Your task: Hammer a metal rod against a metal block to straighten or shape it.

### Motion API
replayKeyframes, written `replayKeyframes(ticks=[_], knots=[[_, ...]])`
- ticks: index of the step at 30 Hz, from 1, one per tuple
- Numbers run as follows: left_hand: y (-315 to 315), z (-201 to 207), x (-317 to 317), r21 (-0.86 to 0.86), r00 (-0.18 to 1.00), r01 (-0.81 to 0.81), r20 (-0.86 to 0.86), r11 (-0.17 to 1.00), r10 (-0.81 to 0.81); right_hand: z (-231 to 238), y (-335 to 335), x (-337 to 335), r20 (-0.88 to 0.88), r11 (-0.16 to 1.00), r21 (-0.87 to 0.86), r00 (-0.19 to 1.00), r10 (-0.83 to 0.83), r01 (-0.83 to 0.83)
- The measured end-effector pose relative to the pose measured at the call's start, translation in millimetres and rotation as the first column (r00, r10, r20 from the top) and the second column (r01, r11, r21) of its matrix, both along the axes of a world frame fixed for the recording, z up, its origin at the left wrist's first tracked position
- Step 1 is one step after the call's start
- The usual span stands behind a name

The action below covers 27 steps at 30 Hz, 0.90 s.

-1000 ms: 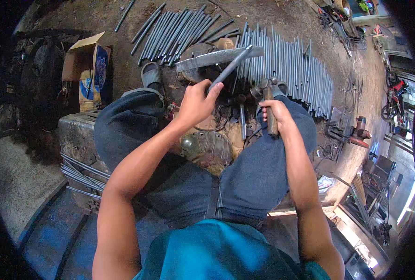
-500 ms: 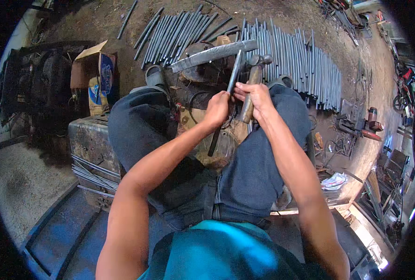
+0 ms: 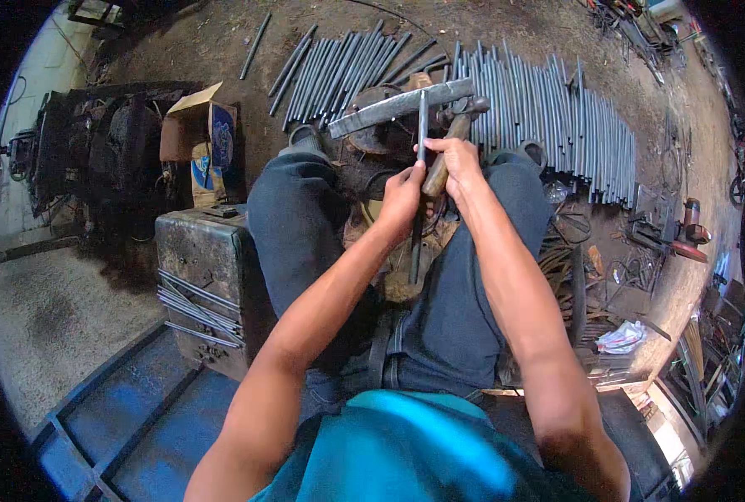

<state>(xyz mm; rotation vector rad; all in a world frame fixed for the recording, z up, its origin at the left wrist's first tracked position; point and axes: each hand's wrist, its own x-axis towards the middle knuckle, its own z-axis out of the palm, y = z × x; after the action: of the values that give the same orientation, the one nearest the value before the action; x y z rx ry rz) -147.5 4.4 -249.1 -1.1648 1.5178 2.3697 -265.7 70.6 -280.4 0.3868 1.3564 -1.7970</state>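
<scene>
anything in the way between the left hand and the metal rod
Nothing visible: the left hand grips the metal rod directly. The hammer in the right hand sits beside the rod, not between.

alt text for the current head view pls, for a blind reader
A bare left hand grips a metal rod, and the right hand holds a hammer close beside it. Beyond a thick metal bar, many rods lie in two groups on the dirt floor.

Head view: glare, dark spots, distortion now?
Head view: black fisheye border swallows the corners; bright streak across the teal shirt; dark clutter left of the cardboard box sinks into shadow; rod and hammer read clearly.
</scene>
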Motion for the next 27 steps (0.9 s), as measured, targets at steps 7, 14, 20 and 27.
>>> replayKeyframes(ticks=[7,14,20,27], knots=[[23.8,-12.7,57.0,0.364,0.979,-0.035,0.201,0.931,-0.042,-9.8,-22.1,-2.7,0.013,0.982,0.134,0.99,-0.137,0.134],[41.9,-27.1,58.3,-0.062,0.975,0.002,0.221,0.998,0.012,-12.3,-23.8,-2.1,-0.046,0.976,0.166,0.99,-0.136,0.142],[48.2,-26.4,60.0,-0.126,0.957,0.01,0.289,0.992,0.027,41.0,-6.8,9.7,-0.294,0.978,0.155,0.952,-0.09,0.14],[52.2,-32.0,58.0,-0.168,0.953,0.025,0.303,0.985,0.028,89.1,-29.2,18.2,-0.658,0.993,0.106,0.753,0.026,0.059]])
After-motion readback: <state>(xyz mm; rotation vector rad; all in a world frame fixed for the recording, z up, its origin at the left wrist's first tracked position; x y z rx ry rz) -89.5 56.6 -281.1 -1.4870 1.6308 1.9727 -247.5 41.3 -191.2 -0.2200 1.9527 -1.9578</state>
